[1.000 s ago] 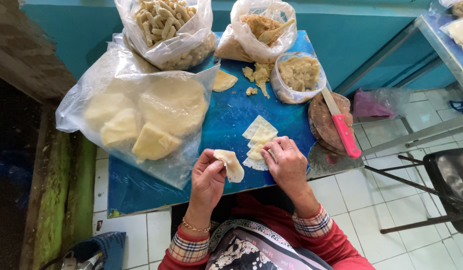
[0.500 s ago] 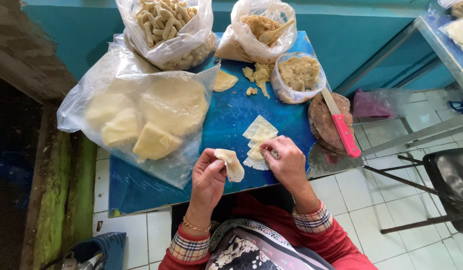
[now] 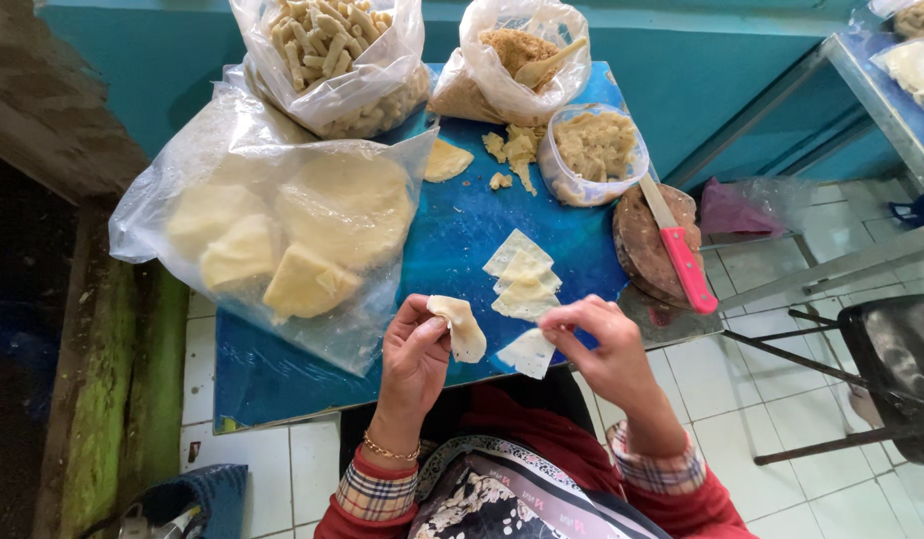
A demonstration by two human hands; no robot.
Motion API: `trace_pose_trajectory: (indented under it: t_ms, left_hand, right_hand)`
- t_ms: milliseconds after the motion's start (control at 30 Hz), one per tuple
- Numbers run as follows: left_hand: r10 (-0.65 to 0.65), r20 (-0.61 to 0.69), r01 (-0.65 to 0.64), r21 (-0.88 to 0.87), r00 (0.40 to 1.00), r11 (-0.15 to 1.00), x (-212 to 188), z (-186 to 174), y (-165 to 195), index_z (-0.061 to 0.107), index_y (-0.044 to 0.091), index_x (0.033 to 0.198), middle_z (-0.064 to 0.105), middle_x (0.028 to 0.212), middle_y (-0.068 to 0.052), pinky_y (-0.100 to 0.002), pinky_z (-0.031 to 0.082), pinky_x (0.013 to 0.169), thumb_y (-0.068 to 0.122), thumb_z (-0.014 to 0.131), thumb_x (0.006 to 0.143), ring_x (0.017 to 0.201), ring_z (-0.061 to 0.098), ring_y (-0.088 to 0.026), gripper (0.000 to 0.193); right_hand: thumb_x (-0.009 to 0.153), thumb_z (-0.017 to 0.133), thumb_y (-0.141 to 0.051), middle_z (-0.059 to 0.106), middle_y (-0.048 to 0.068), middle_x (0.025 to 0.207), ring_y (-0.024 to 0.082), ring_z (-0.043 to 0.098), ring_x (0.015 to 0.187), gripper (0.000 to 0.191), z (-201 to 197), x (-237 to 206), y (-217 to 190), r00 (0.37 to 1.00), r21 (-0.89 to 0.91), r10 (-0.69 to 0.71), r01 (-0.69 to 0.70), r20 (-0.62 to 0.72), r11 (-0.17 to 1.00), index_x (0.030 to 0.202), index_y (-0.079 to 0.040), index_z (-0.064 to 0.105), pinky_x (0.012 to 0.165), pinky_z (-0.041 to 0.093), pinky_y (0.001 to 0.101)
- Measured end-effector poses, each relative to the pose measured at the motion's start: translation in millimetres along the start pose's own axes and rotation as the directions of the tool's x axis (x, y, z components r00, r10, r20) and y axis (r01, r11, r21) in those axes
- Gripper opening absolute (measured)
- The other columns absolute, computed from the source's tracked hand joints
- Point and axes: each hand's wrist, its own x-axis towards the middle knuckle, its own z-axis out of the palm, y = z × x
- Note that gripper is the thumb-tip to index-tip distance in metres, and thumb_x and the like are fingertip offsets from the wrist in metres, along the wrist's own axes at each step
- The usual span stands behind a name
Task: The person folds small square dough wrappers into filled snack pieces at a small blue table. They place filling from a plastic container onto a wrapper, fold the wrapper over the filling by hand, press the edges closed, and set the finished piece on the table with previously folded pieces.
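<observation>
Lifted off the wrapper stack [image 3: 524, 279], right hand [image 3: 604, 349] pinches one wrapper [image 3: 529, 352]; left hand [image 3: 414, 354] grips folded dough [image 3: 459, 327].

A pink-handled knife [image 3: 677, 255] lies on a round board [image 3: 642, 240] — beside a filling tub [image 3: 592, 155].

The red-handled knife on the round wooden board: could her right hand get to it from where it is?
Probably yes. The red-handled knife lies in the open on the wooden board, with nothing between it and the right hand. But that hand's fingers are pinching a dough sheet, which she would need to put down first.
</observation>
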Motion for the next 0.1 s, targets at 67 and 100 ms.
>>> trace_pose_trajectory:
  t_ms: [67,100]
  left_hand:
    - [0.001,-0.006,-0.001,-0.001,1.000,1.000,0,-2,-1,0.062,0.000,0.115,0.070,0.111,-0.013,-0.035,0.057,0.088,-0.001,0.057,0.102,0.100,0.070,-0.020,0.014]
    - [0.000,-0.010,0.000,-0.004,1.000,1.000,1,-3,-2,0.062,0.001,0.115,0.071,0.112,-0.012,-0.035,0.057,0.089,-0.001,0.057,0.101,0.102,0.070,-0.020,0.015]
  right_hand:
    - [0.085,0.078,-0.013,0.076,0.001,0.090,0.018,0.070,0.083,0.009,8,5,8,0.996,0.003,0.086,-0.086,0.019,0.996,0.094,-0.012,0.075,0.077,0.049,0.0315]
    - [0.086,0.077,-0.013,0.076,0.002,0.093,0.018,0.071,0.086,0.010,14,8,13,0.987,0.012,0.158,-0.158,0.023,0.987,0.096,-0.012,0.076,0.079,0.052,0.0308]
